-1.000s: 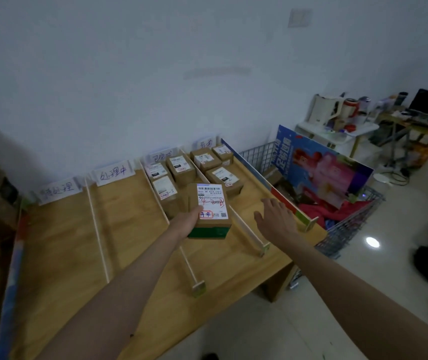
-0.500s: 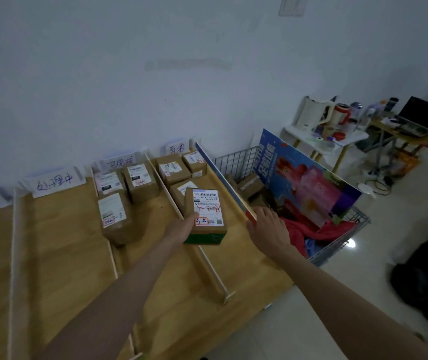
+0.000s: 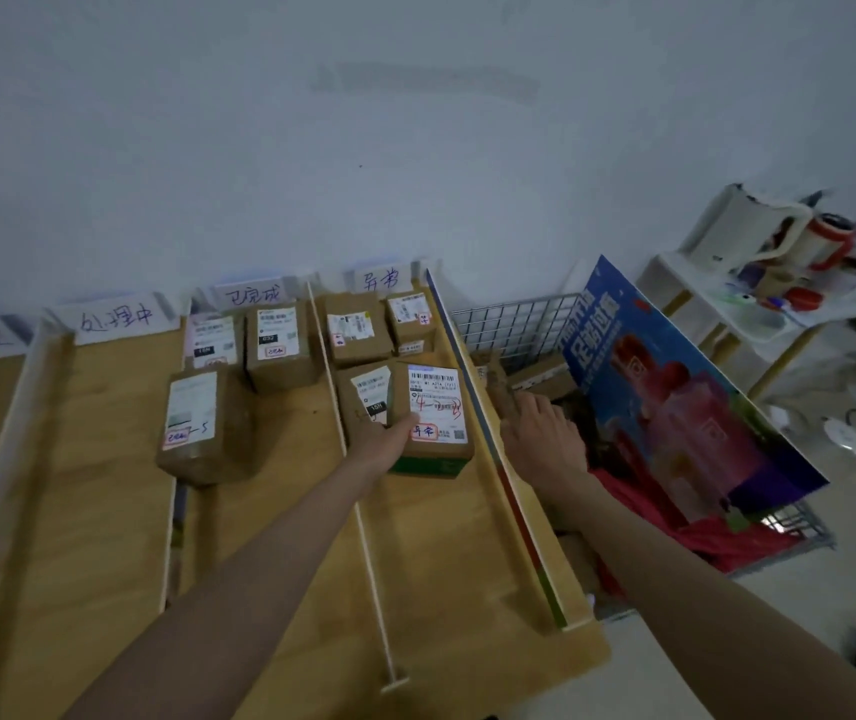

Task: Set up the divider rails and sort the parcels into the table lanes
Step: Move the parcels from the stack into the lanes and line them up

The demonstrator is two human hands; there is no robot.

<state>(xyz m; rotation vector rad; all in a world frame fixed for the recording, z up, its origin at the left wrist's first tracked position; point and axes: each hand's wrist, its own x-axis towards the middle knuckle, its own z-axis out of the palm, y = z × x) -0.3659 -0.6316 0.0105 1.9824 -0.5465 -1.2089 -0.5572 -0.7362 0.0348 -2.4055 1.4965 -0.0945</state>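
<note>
My left hand (image 3: 383, 443) grips a brown parcel (image 3: 433, 419) with a white label and a green lower edge, held low in the rightmost lane of the wooden table (image 3: 104, 511). Three parcels (image 3: 357, 330) lie further back in that same lane. The lane to its left holds three parcels (image 3: 278, 345), one of them (image 3: 197, 426) nearer to me. White divider rails (image 3: 353, 459) run front to back between lanes. My right hand (image 3: 540, 433) is open, fingers spread, reaching over the right rail (image 3: 493, 449) toward the wire basket (image 3: 509, 317).
Paper lane labels (image 3: 114, 317) stand along the wall. The wire basket beside the table holds more parcels (image 3: 540, 379), a blue poster board (image 3: 675, 407) and red cloth. A small white table (image 3: 758, 309) with a kettle and cups stands at the far right.
The parcel in my left hand has gone forward and down into the rightmost lane. My right hand has moved right, past the rail toward the basket. The view has shifted closer.
</note>
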